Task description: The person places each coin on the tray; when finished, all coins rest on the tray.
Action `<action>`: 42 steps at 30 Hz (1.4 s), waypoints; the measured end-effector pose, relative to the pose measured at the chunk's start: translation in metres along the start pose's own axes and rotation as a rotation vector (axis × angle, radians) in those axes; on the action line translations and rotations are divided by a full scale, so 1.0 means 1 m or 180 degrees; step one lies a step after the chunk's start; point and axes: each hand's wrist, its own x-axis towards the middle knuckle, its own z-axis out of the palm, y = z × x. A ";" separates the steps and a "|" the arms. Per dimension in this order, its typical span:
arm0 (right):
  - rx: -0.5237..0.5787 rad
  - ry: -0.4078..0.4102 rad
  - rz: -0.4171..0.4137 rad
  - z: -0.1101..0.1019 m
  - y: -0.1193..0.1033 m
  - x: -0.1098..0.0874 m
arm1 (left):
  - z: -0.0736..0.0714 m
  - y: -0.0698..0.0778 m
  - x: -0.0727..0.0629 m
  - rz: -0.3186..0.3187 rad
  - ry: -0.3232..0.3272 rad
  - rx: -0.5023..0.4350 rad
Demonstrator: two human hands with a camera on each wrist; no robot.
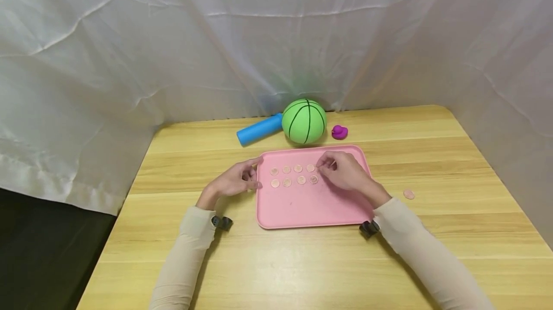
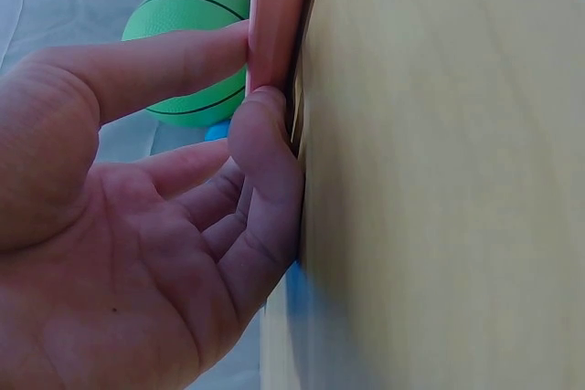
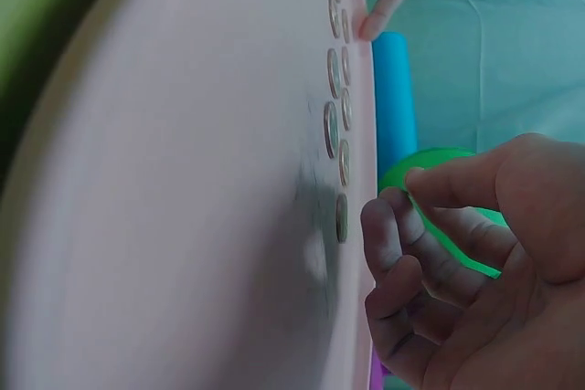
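A pink tray point(image 1: 311, 211) lies on the table with thin round coins point(image 1: 301, 180) set flat in two rows. My left hand point(image 1: 235, 178) touches the tray's left rim with thumb and a finger spread apart; its other fingers are loosely bent. Over the tray, my right hand point(image 1: 343, 171) has its thumb and fingertips close together at the right end of the far row. In the right wrist view the nearest coin point(image 3: 342, 218) lies just apart from these fingertips, and nothing shows between them.
Behind the tray are a blue cylinder point(image 1: 260, 129), a green ball point(image 1: 304, 122) with black lines and a small purple duck point(image 1: 339, 132). One more coin point(image 1: 408, 194) lies on the table right of the tray. Pale curtains hang behind the table.
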 end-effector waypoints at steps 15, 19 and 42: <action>0.0086 0.0027 0.0163 -0.025 0.021 -0.023 | 0.000 -0.003 -0.001 0.0012 0.0009 -0.0033; 0.0079 0.0052 0.0225 -0.037 0.028 -0.033 | 0.000 -0.002 0.000 -0.0018 0.0013 -0.0025; -0.0110 0.0239 0.0448 -0.089 0.069 -0.091 | 0.001 0.000 -0.002 -0.0052 0.0018 0.0003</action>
